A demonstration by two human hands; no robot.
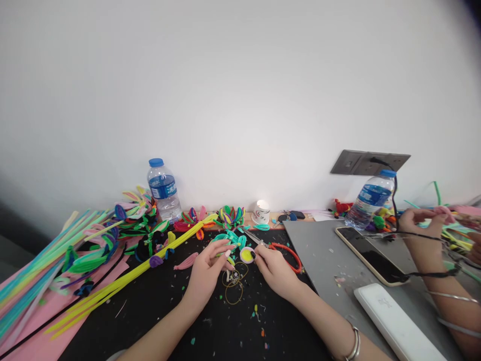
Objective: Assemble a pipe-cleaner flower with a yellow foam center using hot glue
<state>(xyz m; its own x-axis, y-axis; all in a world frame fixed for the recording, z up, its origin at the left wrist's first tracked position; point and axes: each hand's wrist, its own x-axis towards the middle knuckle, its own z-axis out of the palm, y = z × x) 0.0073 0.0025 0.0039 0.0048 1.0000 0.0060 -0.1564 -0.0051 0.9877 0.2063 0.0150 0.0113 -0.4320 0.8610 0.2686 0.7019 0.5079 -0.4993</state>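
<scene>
Far left, yellow pipe cleaners [150,260] slant across the mat, and here's the left hand [206,260], fingers curled over a teal pipe-cleaner piece [227,236]; whether they're gripping it, I can't tell. Just right of those fingertips, the small yellow disc [247,255], round, so no long axis to speak of, sits in the gap between the hands. The right hand [274,268] is the nearer, thumb and finger pinching its right rim, with scissors [286,247] lying just beyond.
</scene>
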